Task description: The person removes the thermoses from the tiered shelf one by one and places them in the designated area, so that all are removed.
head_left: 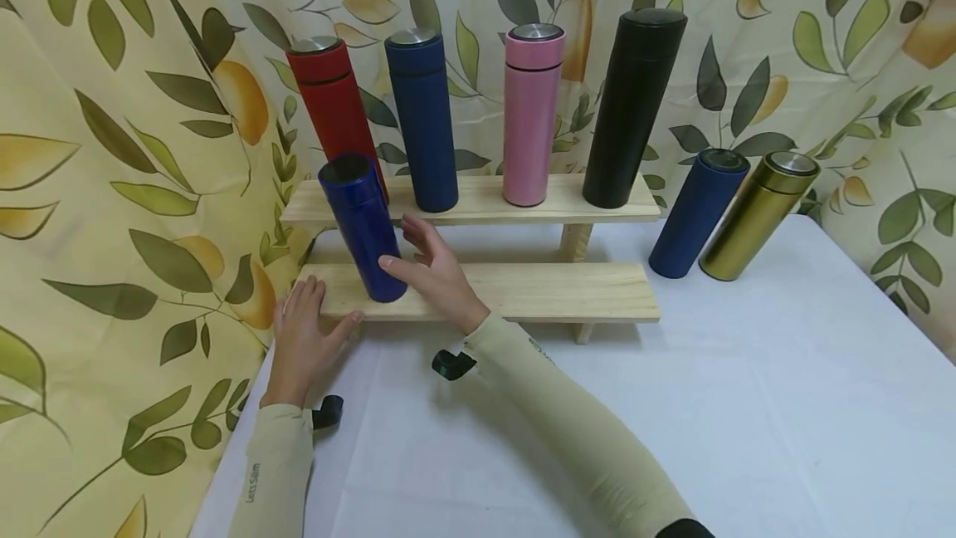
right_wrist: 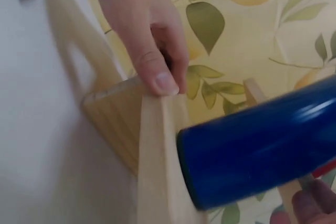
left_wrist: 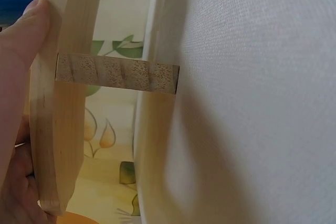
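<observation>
While one grip [head_left: 308,344] holds the shelf [head_left: 530,291], its sleeve [head_left: 276,459] reads "Lets Slim".

Place: a curtained tabletop display corner; you can't tell whether it's a home or studio.
Curtain [head_left: 97,272]: leaf-printed, closing off the far and left sides before you.
Table [head_left: 747,405]: white-topped, directly in front of you.
Stand [head_left: 553,293]: two wooden tiers, showing you flasks [head_left: 534,131] as on a shop shelf.
</observation>
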`<state>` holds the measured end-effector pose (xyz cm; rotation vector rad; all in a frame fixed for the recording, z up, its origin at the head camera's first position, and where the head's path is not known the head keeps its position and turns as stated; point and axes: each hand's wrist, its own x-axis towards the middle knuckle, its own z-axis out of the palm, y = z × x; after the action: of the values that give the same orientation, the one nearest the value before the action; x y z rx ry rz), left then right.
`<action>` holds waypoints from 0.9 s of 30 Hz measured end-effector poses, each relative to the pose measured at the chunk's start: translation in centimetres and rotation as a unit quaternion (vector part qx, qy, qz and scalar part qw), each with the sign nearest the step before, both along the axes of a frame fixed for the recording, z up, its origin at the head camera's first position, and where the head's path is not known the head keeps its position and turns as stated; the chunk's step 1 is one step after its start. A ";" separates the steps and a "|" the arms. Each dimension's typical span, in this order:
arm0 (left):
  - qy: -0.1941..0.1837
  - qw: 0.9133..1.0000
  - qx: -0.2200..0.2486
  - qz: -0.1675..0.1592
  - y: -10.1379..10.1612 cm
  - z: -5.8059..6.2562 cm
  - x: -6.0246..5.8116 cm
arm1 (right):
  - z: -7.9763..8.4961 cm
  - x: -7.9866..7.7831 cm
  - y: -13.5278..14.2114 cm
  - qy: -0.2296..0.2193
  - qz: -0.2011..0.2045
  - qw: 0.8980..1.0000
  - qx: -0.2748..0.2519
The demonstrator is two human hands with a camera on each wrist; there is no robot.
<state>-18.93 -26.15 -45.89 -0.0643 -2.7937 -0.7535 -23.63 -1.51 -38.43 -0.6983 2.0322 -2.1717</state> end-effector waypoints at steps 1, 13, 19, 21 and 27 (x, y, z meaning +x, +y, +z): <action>0.000 1.000 0.001 0.000 0.0 0.0 0.1 | 0.1 -0.1 -0.4 -0.003 -0.003 1.000 0.004; -0.016 1.000 -0.001 0.005 0.1 0.1 0.1 | 1.2 -0.8 -3.7 -0.068 -0.046 0.996 0.022; -0.010 1.000 0.001 0.003 0.0 0.2 0.1 | 1.4 -1.0 -5.8 -0.059 -0.096 0.993 0.013; -0.004 1.000 0.004 0.001 -0.1 0.2 0.0 | 1.6 -0.9 -6.5 -0.063 -0.120 0.991 0.020; 0.003 1.000 0.004 -0.007 -0.3 -0.1 0.0 | 1.6 -0.7 -7.0 -0.064 -0.144 0.987 0.026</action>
<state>-18.91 -26.41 -46.01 -0.0829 -2.7877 -0.7672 -24.37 -8.54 -36.85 -0.2622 2.2292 -2.2311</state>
